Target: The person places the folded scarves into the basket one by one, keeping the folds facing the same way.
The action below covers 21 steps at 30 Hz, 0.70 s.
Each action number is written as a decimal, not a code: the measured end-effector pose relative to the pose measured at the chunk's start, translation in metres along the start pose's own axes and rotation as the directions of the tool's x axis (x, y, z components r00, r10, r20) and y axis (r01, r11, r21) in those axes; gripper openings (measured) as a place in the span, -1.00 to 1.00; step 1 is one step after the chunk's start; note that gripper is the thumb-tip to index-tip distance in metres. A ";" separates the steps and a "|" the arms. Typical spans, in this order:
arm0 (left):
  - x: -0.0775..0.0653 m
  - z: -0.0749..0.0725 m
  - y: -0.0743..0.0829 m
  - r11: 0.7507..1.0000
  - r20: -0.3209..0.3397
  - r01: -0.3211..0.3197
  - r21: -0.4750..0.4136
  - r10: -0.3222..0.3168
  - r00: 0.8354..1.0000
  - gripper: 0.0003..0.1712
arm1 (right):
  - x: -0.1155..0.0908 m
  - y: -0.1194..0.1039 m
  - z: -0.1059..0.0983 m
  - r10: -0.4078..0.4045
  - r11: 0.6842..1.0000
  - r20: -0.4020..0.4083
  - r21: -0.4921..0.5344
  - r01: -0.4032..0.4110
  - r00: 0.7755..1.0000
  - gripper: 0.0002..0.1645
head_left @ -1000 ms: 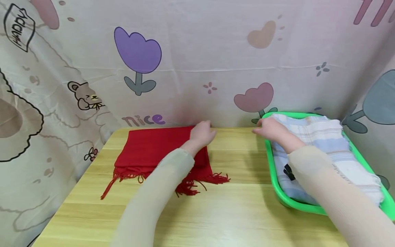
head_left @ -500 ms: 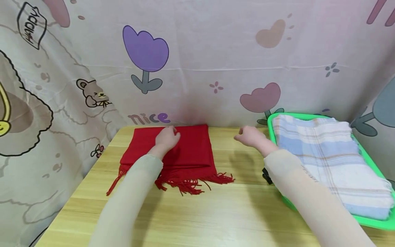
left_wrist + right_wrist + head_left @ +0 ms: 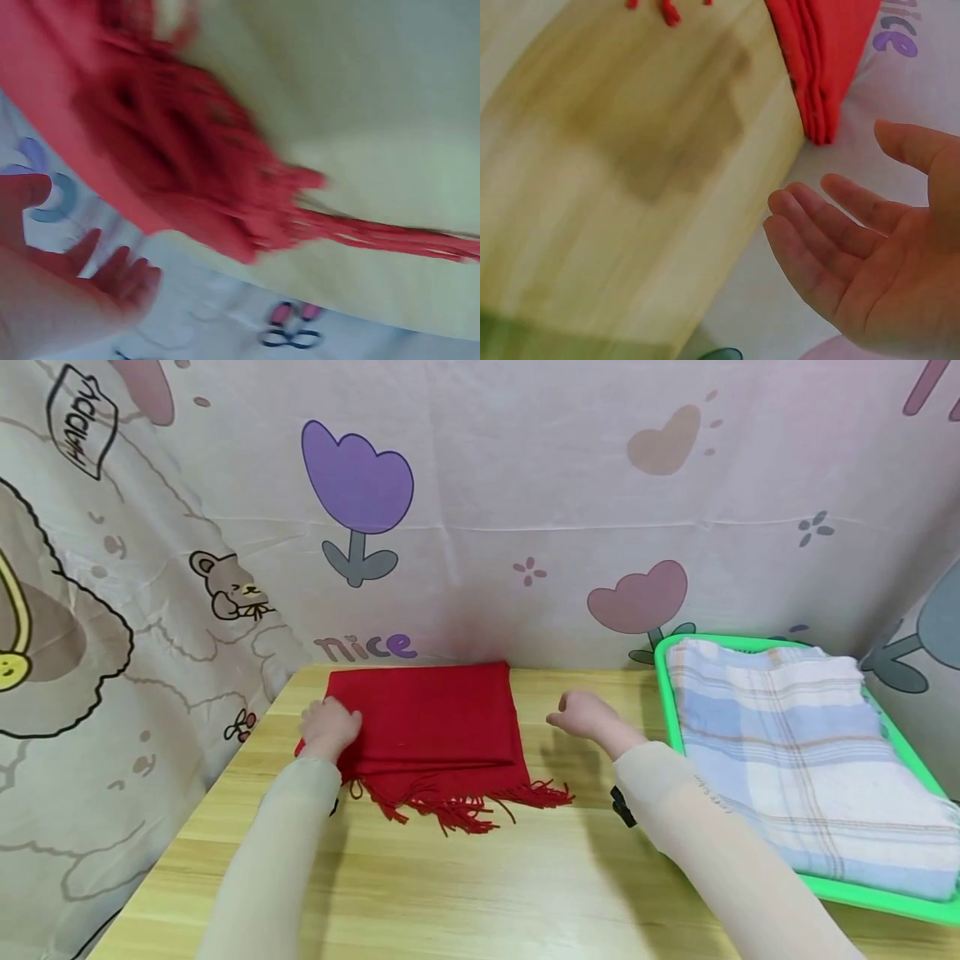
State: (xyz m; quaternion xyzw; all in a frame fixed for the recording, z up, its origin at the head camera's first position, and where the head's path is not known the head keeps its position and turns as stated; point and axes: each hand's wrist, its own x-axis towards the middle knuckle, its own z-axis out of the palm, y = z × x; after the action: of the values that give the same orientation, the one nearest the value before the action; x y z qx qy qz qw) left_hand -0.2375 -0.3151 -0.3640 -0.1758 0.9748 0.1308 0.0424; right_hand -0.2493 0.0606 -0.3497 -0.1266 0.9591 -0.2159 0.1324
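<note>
A folded red scarf [image 3: 435,710] with fringe lies on the table, its tassels toward the near side. My left hand [image 3: 330,727] is at the scarf's left end; in the left wrist view its fingers are spread and relaxed, holding nothing, beside the scarf [image 3: 172,150]. To the right of the scarf, my right hand [image 3: 587,714] hovers above the table. Its fingers are loosely bent with nothing between them in the right wrist view, where the scarf's layered folded edge [image 3: 810,75] shows a short way off.
On the right stands a green basket [image 3: 663,693] holding a folded blue and white plaid cloth [image 3: 795,760]. The wooden table [image 3: 480,885] ends at the back against a printed curtain [image 3: 480,485], which also hangs along the left side.
My left hand has moved left across the scarf, from its right part to its left end. The right hand has come left, away from the basket. The head view has shifted slightly.
</note>
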 end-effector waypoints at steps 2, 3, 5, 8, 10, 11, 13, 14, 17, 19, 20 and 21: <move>-0.003 0.002 -0.010 0.998 0.048 0.063 -0.005 -0.063 0.997 -0.29 | 0.001 -0.001 0.005 -0.002 1.000 0.007 0.010 0.002 1.000 -0.61; -0.004 0.004 -0.014 0.997 0.068 0.081 -0.006 -0.080 0.994 -0.28 | 0.001 -0.001 0.007 0.002 1.000 0.012 0.014 -0.002 1.000 -0.63; -0.007 0.006 -0.019 0.995 0.103 0.100 -0.006 -0.099 0.990 -0.29 | 0.001 -0.002 0.010 0.007 1.000 0.013 0.018 -0.008 1.000 -0.67; -0.008 0.008 -0.023 0.997 0.133 0.082 0.002 -0.081 0.988 -0.30 | 0.003 -0.003 0.014 0.017 0.999 0.014 0.034 -0.017 1.000 -0.69; -0.007 0.008 -0.025 0.998 0.138 0.070 0.004 -0.070 0.988 -0.30 | 0.004 -0.003 0.017 0.012 0.999 0.009 0.044 -0.012 1.000 -0.68; -0.007 0.007 -0.025 0.998 0.141 0.060 0.010 -0.061 0.988 -0.31 | 0.004 -0.004 0.018 0.006 0.999 0.008 0.047 -0.007 1.000 -0.67; -0.006 0.006 -0.025 0.999 0.151 0.036 0.021 -0.039 0.988 -0.35 | 0.005 -0.005 0.021 -0.001 0.998 0.007 0.056 0.001 1.000 -0.64; -0.006 0.005 -0.026 0.999 0.155 0.017 0.034 -0.022 0.988 -0.38 | 0.006 -0.006 0.022 -0.005 0.998 0.006 0.059 0.005 1.000 -0.62; -0.004 0.003 -0.025 0.997 0.162 -0.060 0.057 0.050 0.986 -0.52 | 0.008 -0.008 0.026 0.001 0.997 0.018 0.073 -0.002 1.000 -0.60; -0.003 0.002 -0.023 0.993 0.167 -0.104 0.058 0.093 0.981 -0.60 | 0.009 -0.009 0.029 0.010 0.996 0.031 0.086 -0.013 0.999 -0.60; -0.002 0.002 -0.022 0.991 0.169 -0.125 0.056 0.114 0.979 -0.64 | 0.010 -0.009 0.031 0.014 0.996 0.033 0.089 -0.017 0.999 -0.58; -0.001 0.003 -0.020 0.989 0.170 -0.139 0.050 0.129 0.977 -0.67 | 0.010 -0.009 0.033 0.014 0.996 0.036 0.090 -0.017 0.999 -0.56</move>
State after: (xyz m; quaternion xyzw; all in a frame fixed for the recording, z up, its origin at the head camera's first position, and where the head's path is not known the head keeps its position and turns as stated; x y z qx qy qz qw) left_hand -0.2290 -0.3323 -0.3716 -0.0967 0.9811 0.1175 0.1198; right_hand -0.2472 0.0369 -0.3762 -0.1170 0.9467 -0.2560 0.1564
